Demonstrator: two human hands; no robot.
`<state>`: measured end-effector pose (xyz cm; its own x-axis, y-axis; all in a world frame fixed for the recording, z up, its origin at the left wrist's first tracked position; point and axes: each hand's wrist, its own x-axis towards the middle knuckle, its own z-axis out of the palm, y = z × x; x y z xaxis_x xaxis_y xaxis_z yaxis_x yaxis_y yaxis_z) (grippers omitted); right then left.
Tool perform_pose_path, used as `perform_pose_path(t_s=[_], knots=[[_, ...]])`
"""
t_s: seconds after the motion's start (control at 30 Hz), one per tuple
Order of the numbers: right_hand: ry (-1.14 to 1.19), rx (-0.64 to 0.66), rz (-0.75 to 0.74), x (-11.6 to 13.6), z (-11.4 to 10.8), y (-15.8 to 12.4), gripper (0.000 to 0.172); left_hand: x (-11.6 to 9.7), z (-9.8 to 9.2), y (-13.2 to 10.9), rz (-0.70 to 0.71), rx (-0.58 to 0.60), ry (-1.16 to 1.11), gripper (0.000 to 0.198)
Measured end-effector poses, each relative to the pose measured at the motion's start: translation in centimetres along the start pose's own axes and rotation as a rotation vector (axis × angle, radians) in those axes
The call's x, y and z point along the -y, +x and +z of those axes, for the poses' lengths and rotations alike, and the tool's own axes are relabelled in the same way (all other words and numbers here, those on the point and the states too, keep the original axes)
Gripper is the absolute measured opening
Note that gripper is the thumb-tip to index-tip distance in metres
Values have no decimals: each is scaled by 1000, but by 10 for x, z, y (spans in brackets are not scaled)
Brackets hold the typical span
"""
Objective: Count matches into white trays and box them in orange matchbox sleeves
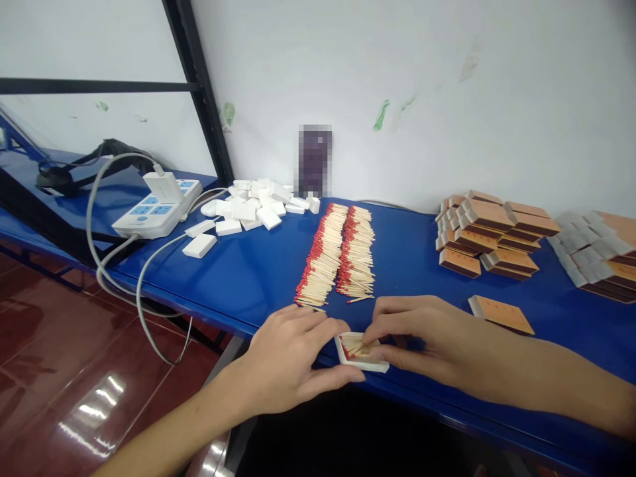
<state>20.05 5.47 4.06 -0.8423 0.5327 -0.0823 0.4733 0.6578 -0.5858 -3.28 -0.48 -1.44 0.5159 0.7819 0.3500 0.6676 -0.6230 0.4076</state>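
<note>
A small white matchbox tray lies at the table's front edge with red-tipped matches inside it. My left hand steadies the tray from its left side, forefinger at the far corner and thumb along the near side. The fingers of my right hand are closed over the right part of the tray, pinching matches there; the fingertips partly hide them. Just beyond the hands, loose matches lie in two long rows, a left row and a right row, red heads pointing left.
White trays are heaped at the back left, beside a power strip with cables. A blurred dark object leans on the wall. Orange matchboxes and more boxes are stacked right; a single matchbox lies behind my right forearm.
</note>
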Motion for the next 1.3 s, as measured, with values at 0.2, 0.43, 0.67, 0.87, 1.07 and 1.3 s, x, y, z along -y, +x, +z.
perform_pose_path(t_s=[0.2, 0.43, 0.67, 0.87, 1.07, 1.3], knots=[[22, -90, -81, -11, 15, 5, 21, 2, 1, 0, 55, -21, 32, 38], [-40, -192, -194, -18, 22, 8, 20, 1, -1, 0, 48, -2, 38, 41], [-262, -321, -303, -14, 26, 0, 17, 1, 0, -2, -11, -1, 15, 39], [-291, -385, -303, -9, 33, -4, 17, -1, 0, -2, -42, -22, -27, 32], [-351, -352, -290, -10, 37, -4, 16, -1, 1, 0, -40, -36, -15, 32], [-404, -418, -325, -11, 36, -4, 17, -2, 3, 0, -31, -54, 32, 35]])
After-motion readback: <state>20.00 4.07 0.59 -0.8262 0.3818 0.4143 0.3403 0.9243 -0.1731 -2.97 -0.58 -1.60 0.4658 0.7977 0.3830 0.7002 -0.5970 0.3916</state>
